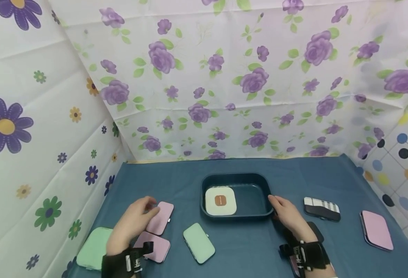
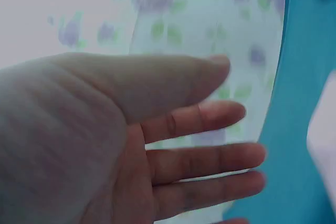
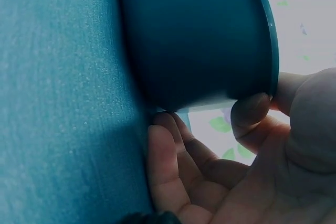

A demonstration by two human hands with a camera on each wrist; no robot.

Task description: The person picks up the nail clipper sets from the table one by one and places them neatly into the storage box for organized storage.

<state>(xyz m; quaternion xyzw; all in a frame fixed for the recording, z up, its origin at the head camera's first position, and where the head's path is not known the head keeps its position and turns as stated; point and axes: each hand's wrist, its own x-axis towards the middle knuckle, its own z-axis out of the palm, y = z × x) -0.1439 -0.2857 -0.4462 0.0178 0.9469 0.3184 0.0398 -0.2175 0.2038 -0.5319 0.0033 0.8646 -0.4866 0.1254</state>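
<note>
My left hand (image 1: 133,219) hovers beside and over an upright-lying pink case (image 1: 163,217), with its fingers relaxed and nothing in them. In the left wrist view the left fingers (image 2: 210,157) are loosely extended. Just below lies a second pink case (image 1: 159,247), partly behind that wrist. My right hand (image 1: 288,215) pinches the right rim of a dark teal tray (image 1: 236,217) with thumb and forefinger; its other fingers sit low by the tray's end wall (image 3: 197,35). Inside the tray, on the left, rests a square white box (image 1: 221,210) with a brown label.
A mint case (image 1: 199,243) lies in front of the tray, and a larger mint case (image 1: 94,249) at the left edge. To the right are a black-and-white case (image 1: 322,209), another pink case (image 1: 377,231) and a dark item (image 1: 315,231) partly under the right wrist. Flowered sheets (image 1: 197,77) enclose the table.
</note>
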